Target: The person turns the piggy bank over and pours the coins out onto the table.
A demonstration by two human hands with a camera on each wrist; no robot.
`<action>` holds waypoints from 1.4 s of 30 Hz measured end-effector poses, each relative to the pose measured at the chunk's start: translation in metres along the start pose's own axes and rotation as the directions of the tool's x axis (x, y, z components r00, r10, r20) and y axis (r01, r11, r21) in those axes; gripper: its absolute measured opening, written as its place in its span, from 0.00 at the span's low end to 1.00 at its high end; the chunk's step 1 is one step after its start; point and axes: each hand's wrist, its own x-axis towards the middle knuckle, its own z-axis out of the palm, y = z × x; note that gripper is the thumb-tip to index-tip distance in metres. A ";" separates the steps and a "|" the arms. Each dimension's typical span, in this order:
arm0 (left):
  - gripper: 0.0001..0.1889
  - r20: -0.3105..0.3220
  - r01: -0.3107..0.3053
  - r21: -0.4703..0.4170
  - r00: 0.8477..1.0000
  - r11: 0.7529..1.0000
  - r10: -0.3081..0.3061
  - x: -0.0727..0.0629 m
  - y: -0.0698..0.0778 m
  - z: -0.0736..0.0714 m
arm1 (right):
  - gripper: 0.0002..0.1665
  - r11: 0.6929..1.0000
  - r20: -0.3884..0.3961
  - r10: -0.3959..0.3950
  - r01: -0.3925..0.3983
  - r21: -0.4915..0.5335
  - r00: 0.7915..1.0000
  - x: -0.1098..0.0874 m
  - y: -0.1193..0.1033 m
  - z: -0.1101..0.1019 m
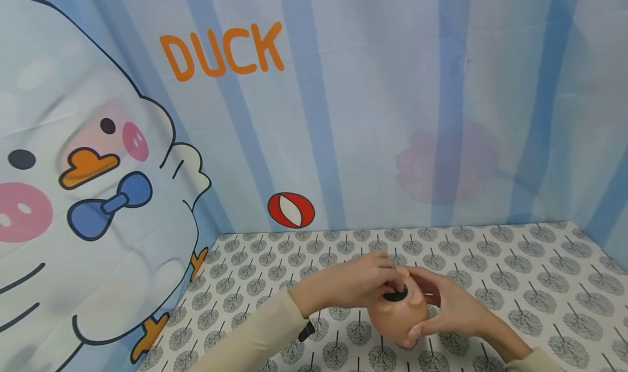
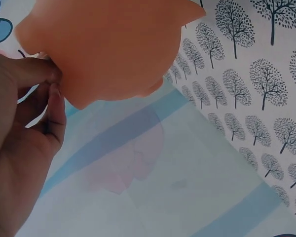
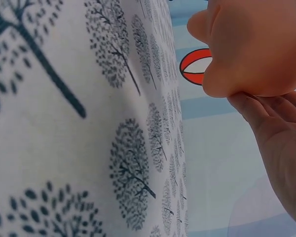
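A peach-coloured piggy bank (image 1: 398, 320), rounded with small stubby bumps, is held over the patterned cloth. My right hand (image 1: 453, 306) grips its right side, thumb on the near end and fingers round the far side. From the left, my left hand (image 1: 365, 279) reaches over and pinches at a black round plug (image 1: 395, 294) on the face turned up. In the left wrist view the fingertips of the left hand (image 2: 39, 98) meet at the bank's edge (image 2: 113, 54), and the plug is hidden. The right wrist view has the right hand (image 3: 281, 133) against the bank's body (image 3: 261, 44).
White cloth (image 1: 275, 274) printed with grey trees covers the table. Behind it hangs a blue-striped curtain (image 1: 363, 115) with a large duck (image 1: 122, 285) drawn on the left and a red-and-white ball (image 1: 279, 211) printed low down. A small black piece (image 1: 306, 331) shows beside the left wrist.
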 end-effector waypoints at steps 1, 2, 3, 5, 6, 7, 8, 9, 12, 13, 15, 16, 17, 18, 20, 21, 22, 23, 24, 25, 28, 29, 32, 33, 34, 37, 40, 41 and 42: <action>0.08 0.007 0.001 0.011 1.000 1.000 -0.001 0.000 0.001 -0.001 | 0.57 1.000 0.001 0.001 -0.001 -0.001 1.000 0.000 0.000 0.000; 0.08 0.013 0.002 0.023 1.000 1.000 -0.002 0.001 0.002 -0.002 | 0.57 1.000 0.001 0.001 -0.001 -0.005 1.000 0.000 -0.001 -0.001; 0.08 0.019 0.000 0.033 1.000 0.999 -0.001 0.001 0.002 -0.003 | 0.57 1.000 0.000 0.003 -0.003 -0.010 1.000 0.000 -0.001 -0.001; 0.07 0.027 -0.005 0.049 1.000 0.999 0.004 0.002 0.004 -0.004 | 0.58 1.000 0.000 0.004 -0.004 -0.012 1.000 -0.001 -0.001 -0.001; 0.07 0.030 -0.009 0.049 1.000 0.999 0.008 0.002 0.004 -0.004 | 0.58 1.000 0.004 0.007 -0.007 -0.008 1.000 -0.001 -0.001 -0.002; 0.07 0.032 -0.013 0.047 0.999 0.999 0.012 0.002 0.004 -0.004 | 0.57 1.000 0.008 0.007 -0.007 -0.004 1.000 -0.001 -0.001 -0.002; 0.07 0.033 -0.019 0.044 0.999 0.999 0.018 0.002 0.004 -0.004 | 0.57 1.000 0.011 0.004 -0.004 -0.003 1.000 -0.001 -0.001 -0.003; 0.07 0.032 -0.026 0.041 0.999 0.999 0.025 0.002 0.004 -0.004 | 0.57 1.000 0.014 0.004 -0.004 0.000 1.000 -0.001 -0.001 -0.003; 0.07 0.031 -0.044 0.022 0.999 0.999 0.043 0.001 0.001 -0.005 | 0.57 1.000 0.019 0.003 -0.003 0.014 1.000 -0.001 -0.001 -0.004; 0.07 0.032 -0.048 0.021 0.998 0.999 0.047 0.001 0.001 -0.006 | 0.57 1.000 0.019 0.001 -0.001 0.015 1.000 -0.001 -0.001 -0.004; 0.08 0.036 -0.053 0.014 0.998 0.998 0.053 0.001 -0.001 -0.007 | 0.57 1.000 0.023 -0.002 0.002 0.019 1.000 0.000 -0.002 -0.004; 0.08 0.039 -0.054 0.005 0.998 0.999 0.054 0.002 -0.001 -0.008 | 0.56 1.000 0.027 -0.001 0.000 0.023 1.000 0.000 -0.002 -0.004; 0.08 0.042 -0.056 -0.006 0.998 0.998 0.056 0.002 -0.002 -0.008 | 0.56 1.000 0.032 0.000 0.000 0.028 0.999 0.000 -0.003 -0.003; 0.08 0.044 -0.058 -0.014 0.997 0.998 0.058 0.002 -0.002 -0.009 | 0.56 1.000 0.036 -0.003 0.002 0.026 0.999 0.000 -0.003 -0.003; 0.08 0.048 -0.052 -0.037 0.997 0.998 0.054 0.003 -0.003 -0.009 | 0.56 1.000 0.042 -0.010 0.009 0.018 0.999 0.000 -0.004 -0.003; 0.08 0.049 -0.046 -0.047 0.998 0.998 0.049 0.004 -0.003 -0.009 | 0.56 1.000 0.044 -0.016 0.015 0.012 0.999 0.000 -0.004 -0.003; 0.08 0.050 -0.042 -0.051 0.998 0.998 0.045 0.005 -0.003 -0.009 | 0.56 1.000 0.046 -0.014 0.014 0.014 0.999 0.000 -0.004 -0.004; 0.08 0.053 -0.033 -0.054 0.998 0.998 0.036 0.005 -0.002 -0.009 | 0.56 1.000 0.047 -0.014 0.014 0.013 0.999 0.000 -0.004 -0.004; 0.08 0.055 -0.023 -0.055 0.998 0.998 0.027 0.006 -0.002 -0.008 | 0.56 1.000 0.049 -0.014 0.013 0.013 0.999 0.000 -0.004 -0.005; 0.08 0.058 -0.015 -0.051 0.998 0.999 0.018 0.006 -0.001 -0.008 | 0.56 1.000 0.051 -0.011 0.011 0.016 0.999 0.000 -0.004 -0.005; 0.07 0.073 0.028 -0.073 0.997 0.997 -0.022 0.008 0.002 -0.006 | 0.56 1.000 0.055 0.006 -0.008 0.023 0.998 -0.002 -0.003 -0.006; 0.07 0.080 0.049 -0.089 0.996 0.995 -0.042 0.009 0.003 -0.005 | 0.57 1.000 0.053 0.008 -0.010 0.019 0.999 -0.003 -0.002 -0.006; 0.04 0.098 0.128 -0.161 0.989 0.979 -0.113 0.009 0.005 -0.005 | 0.58 1.000 0.045 0.000 -0.001 0.002 0.999 -0.003 -0.002 -0.006; 0.03 0.101 0.151 -0.183 0.986 0.972 -0.134 0.009 0.005 -0.005 | 0.59 1.000 0.044 -0.006 0.007 -0.004 0.999 -0.003 -0.002 -0.006; 0.03 0.102 0.168 -0.198 0.983 0.966 -0.150 0.009 0.005 -0.006 | 0.59 1.000 0.039 -0.013 0.014 -0.011 0.999 -0.003 -0.002 -0.006; 0.04 0.088 0.188 -0.223 0.981 0.957 -0.172 0.009 0.004 -0.006 | 0.60 0.999 0.028 -0.029 0.030 -0.021 0.999 -0.002 -0.002 -0.006; 0.04 0.076 0.189 -0.229 0.981 0.955 -0.176 0.010 0.002 -0.005 | 0.59 0.999 0.015 -0.033 0.034 -0.029 0.999 -0.001 -0.002 -0.006; 0.04 0.075 0.192 -0.230 0.981 0.954 -0.179 0.010 0.002 -0.005 | 0.59 0.999 0.013 -0.032 0.032 -0.029 0.999 -0.001 -0.002 -0.006; 0.05 0.074 0.194 -0.234 0.981 0.953 -0.182 0.010 0.001 -0.005 | 0.59 0.999 0.011 -0.028 0.029 -0.027 1.000 -0.001 -0.002 -0.006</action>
